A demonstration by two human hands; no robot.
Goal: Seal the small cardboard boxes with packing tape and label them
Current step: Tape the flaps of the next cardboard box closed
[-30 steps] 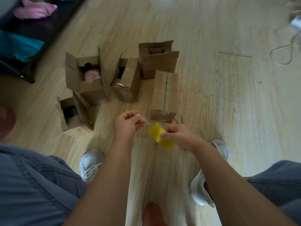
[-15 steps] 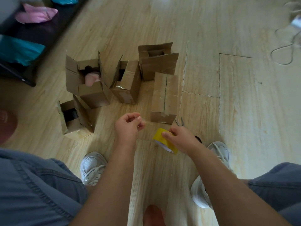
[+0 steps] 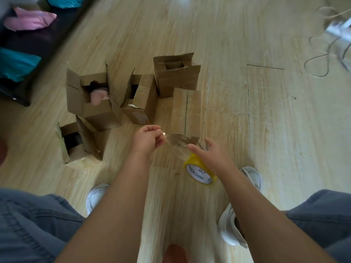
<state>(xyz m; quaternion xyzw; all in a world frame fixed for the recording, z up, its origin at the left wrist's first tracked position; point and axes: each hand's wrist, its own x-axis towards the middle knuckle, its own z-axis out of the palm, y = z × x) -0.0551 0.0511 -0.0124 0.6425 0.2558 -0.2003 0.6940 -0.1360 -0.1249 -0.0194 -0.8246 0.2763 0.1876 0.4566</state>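
Left hand (image 3: 147,138) pinches the strip (image 3: 175,146) end; right hand (image 3: 215,158) grips the roll (image 3: 198,172), forefinger straight. Closed box (image 3: 185,111) lies at 12 o'clock, just behind the strip; open boxes (image 3: 100,114) at 10.

A home room, by its pale wood-plank floor (image 3: 266,139), loose cable (image 3: 305,65) and dark low furniture (image 3: 28,43).
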